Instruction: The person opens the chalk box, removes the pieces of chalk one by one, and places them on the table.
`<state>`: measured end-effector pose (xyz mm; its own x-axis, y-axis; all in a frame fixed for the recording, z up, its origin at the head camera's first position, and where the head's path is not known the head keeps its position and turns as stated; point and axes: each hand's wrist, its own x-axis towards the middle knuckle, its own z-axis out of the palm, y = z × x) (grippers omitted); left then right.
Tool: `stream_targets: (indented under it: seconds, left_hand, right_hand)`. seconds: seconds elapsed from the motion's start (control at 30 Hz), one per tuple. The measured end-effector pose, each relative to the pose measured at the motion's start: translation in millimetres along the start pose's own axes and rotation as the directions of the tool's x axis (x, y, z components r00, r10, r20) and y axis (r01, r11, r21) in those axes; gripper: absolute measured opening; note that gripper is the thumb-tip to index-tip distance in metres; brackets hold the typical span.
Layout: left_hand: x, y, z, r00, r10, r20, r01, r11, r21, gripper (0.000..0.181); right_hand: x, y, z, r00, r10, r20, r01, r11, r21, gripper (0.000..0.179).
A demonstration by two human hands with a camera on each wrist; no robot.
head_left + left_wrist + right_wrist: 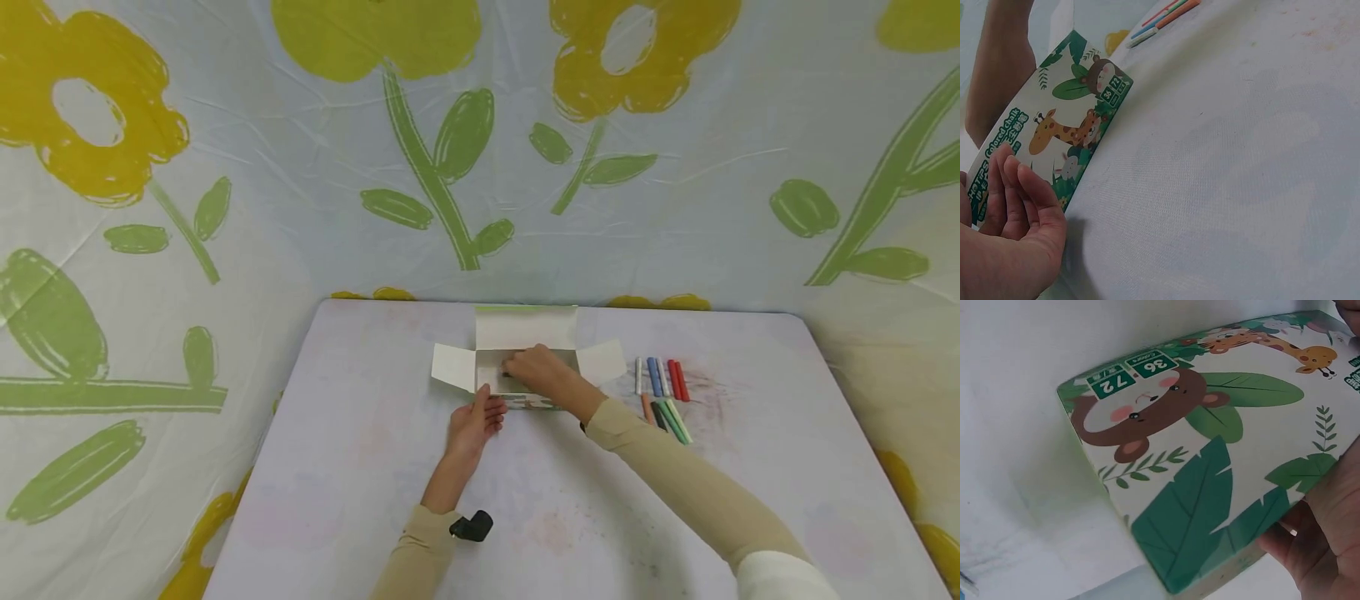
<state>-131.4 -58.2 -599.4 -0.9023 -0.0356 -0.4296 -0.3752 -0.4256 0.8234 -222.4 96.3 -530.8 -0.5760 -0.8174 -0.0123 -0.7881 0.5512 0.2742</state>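
Note:
An open chalk box (527, 327) stands near the far edge of the table, its lid and side flaps folded out. Its printed front (1060, 128) carries a giraffe, a monkey and the words "colored chalk". My right hand (542, 368) reaches down into it from the right, fingers curled, with a small dark chalk stick (506, 375) at the fingertips. Most of those fingers are hidden by the box wall in the right wrist view. At the front left corner rests my left hand (472, 423), thumb up by the rim and relaxed fingers (1016, 194) along the front face.
Right of the box lie two rows of chalk sticks: red ones (678, 381), a blue one (655, 377) and white ones at the back, orange, black and green ones (672, 421) nearer. Smudges mark the table (360, 467). A flowered cloth (675, 225) hangs behind.

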Motion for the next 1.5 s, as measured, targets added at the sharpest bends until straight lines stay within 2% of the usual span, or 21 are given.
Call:
stream_targets:
  seconds: [0.1, 0.23, 0.37, 0.47, 0.6, 0.8, 0.97, 1.1, 1.17, 1.4, 1.5]
  left_hand:
    - [-0.7, -0.1, 0.2, 1.0, -0.001, -0.003, 0.001, 1.0, -0.002, 0.048]
    - [-1.6, 0.3, -0.1, 1.0, -0.002, -0.01, 0.002, 1.0, -0.004, 0.05]
    - [-1.5, 0.5, -0.4, 1.0, -0.009, -0.008, 0.009, 1.0, -0.005, 0.05]
    - [-0.9, 0.1, -0.5, 1.0, -0.012, -0.006, 0.012, 1.0, -0.008, 0.05]
    - [-0.4, -0.4, -0.5, 1.0, -0.013, -0.009, 0.013, 1.0, -0.011, 0.051]
    - [-0.1, -1.1, 0.0, 1.0, -0.009, -0.01, 0.009, 1.0, -0.017, 0.047]
    - [-1.0, -0.9, 0.6, 1.0, -0.008, 0.002, 0.008, 1.0, -0.012, 0.048]
    - [-2.6, 0.0, 0.6, 1.0, -0.008, 0.009, 0.008, 1.0, 0.002, 0.05]
    - [-3.2, 0.4, 0.6, 1.0, -0.005, 0.013, 0.005, 1.0, 0.004, 0.051]
    - [-2.9, -0.5, -0.4, 1.0, -0.002, 0.023, 0.002, 1.0, 0.007, 0.049]
    - [-3.0, -0.3, -0.2, 1.0, 0.001, 0.022, -0.001, 1.0, 0.004, 0.047]
  right_hand:
    - [-4.7, 2.1, 0.2, 1.0, 0.005, -0.026, -0.003, 0.999, 0.043, 0.012]
    - [-10.5, 6.2, -0.4, 0.999, 0.05, 0.001, -0.049, 0.977, 0.208, 0.009]
    - [-18.1, 12.9, 0.0, 0.991, 0.119, 0.062, -0.134, 0.906, 0.401, 0.009]
    - [-25.4, 18.4, -1.2, 0.984, 0.165, 0.062, -0.173, 0.848, 0.502, 0.018]
    - [-35.1, 24.9, -2.0, 0.981, 0.193, 0.022, -0.167, 0.782, 0.601, 0.026]
    - [-45.6, 32.5, -3.5, 0.974, 0.224, -0.043, -0.12, 0.663, 0.739, 0.026]
    - [-54.7, 37.5, -5.0, 0.957, 0.286, -0.05, -0.128, 0.57, 0.812, 0.024]
    - [-63.8, 41.1, -8.7, 0.935, 0.354, -0.029, -0.158, 0.489, 0.858, 0.025]
    - [-68.4, 43.9, -10.5, 0.924, 0.383, -0.019, -0.172, 0.458, 0.872, 0.025]
    - [-88.4, 53.9, -14.6, 0.882, 0.469, -0.05, -0.167, 0.41, 0.897, 0.024]
    - [-97.0, 58.6, -16.8, 0.864, 0.503, -0.03, -0.193, 0.386, 0.902, 0.026]
